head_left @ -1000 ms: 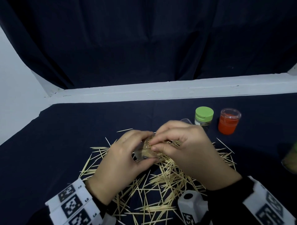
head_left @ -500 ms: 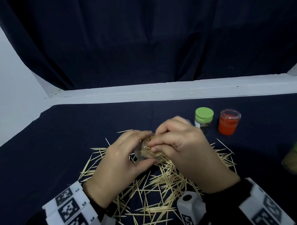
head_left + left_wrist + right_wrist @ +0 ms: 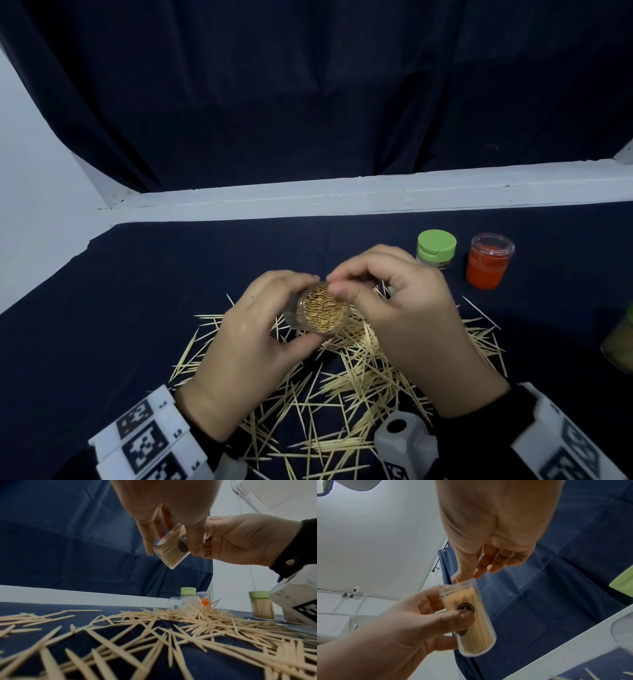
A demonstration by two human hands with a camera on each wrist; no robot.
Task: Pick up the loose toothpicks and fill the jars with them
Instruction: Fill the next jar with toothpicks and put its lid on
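Note:
My left hand (image 3: 291, 310) grips a clear jar (image 3: 323, 310) packed with toothpicks, tilted so its open mouth faces me, above the table. The same jar (image 3: 471, 622) carries a dark round label in the right wrist view. My right hand (image 3: 339, 284) has its thumb and forefinger curled at the jar's rim, and a thin toothpick shows pinched between them in the right wrist view (image 3: 466, 576). A wide heap of loose toothpicks (image 3: 342, 394) lies on the dark cloth under both hands.
A green-lidded jar (image 3: 436, 246) and a clear jar with red inside (image 3: 488, 260) stand behind my right hand. An empty clear jar (image 3: 176, 605) lies by them. Another green-lidded jar full of toothpicks (image 3: 260, 605) stands at the far right. A white ledge (image 3: 342, 195) borders the table.
My left hand has tipped the jar up so its full mouth now faces me. My right thumb and forefinger have drawn in to the rim.

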